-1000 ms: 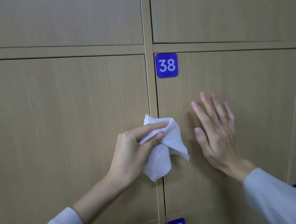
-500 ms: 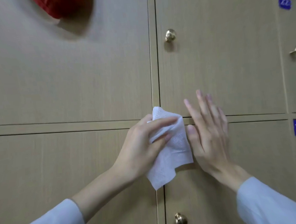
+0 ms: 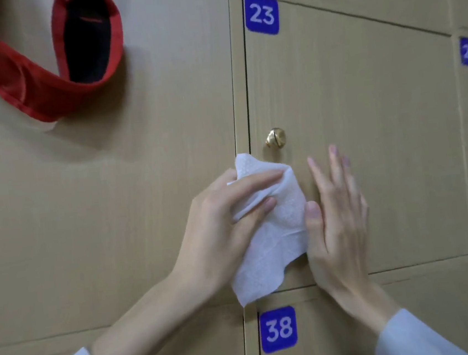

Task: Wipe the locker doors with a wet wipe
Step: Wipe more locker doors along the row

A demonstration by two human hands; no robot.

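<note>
The wet wipe (image 3: 273,231) is pinched in the left hand (image 3: 218,228), with the forefinger laid across its upper fold and the thumb curled in beneath. Only the top of the sheet is held this way; the rest hangs loose below the fingers, down past the seam between door 23 (image 3: 364,105) and door 38 (image 3: 324,335).

Just to the right, the right hand (image 3: 336,224) is spread flat with straight fingers, apparently laid against door 23, its thumb touching the wipe's edge.

Several slips can be foreseen. Because so little of the sheet is backed by fingers, the door may be touched mostly by a limp tail, and streaks or missed patches may be left. The brass knob (image 3: 275,137), just above the left hand, may catch the raised corner on an upward stroke, and the wipe may be dragged out of the pinch or torn. The red bag (image 3: 29,77) hanging up and to the left of that hand may be brushed and dampened if the strokes are carried that way.

The wipe is white, faintly embossed and crumpled into soft folds, with a wavy lower edge. Its wetness cannot be judged.
</note>
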